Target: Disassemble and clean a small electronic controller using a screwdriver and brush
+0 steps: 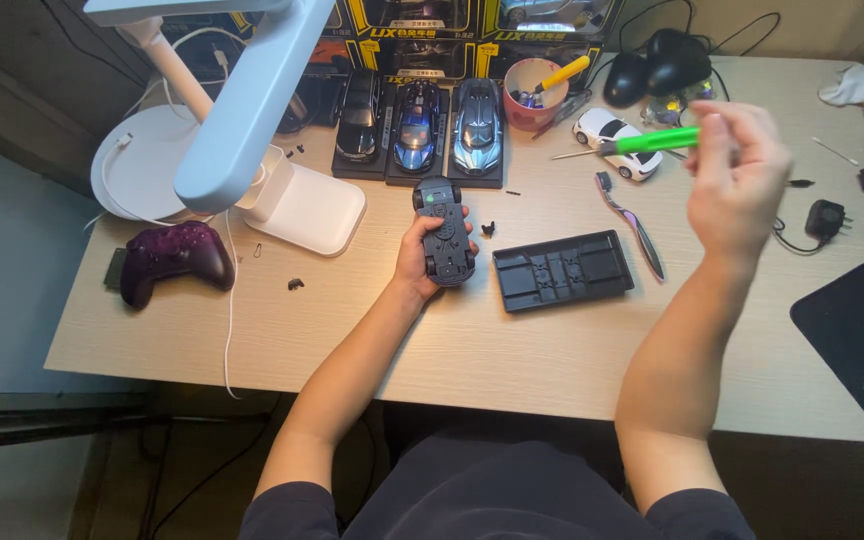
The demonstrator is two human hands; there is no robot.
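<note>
Dark grey plastic forms the underside of the toy car (pixel 444 232), which is held belly-up at the desk (pixel 512 350) centre, with a green patch showing at its far end. The left hand (pixel 424 255) is clamped around it. The right hand (pixel 737 180), raised to the right, pinches a green-handled screwdriver (pixel 642 143). A black tray (pixel 562 270) lies just right of the car.

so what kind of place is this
Probably a home hobby desk: a light wooden desk holds displayed model cars, a white desk lamp and a game controller, with a green screwdriver in the right hand.
</note>
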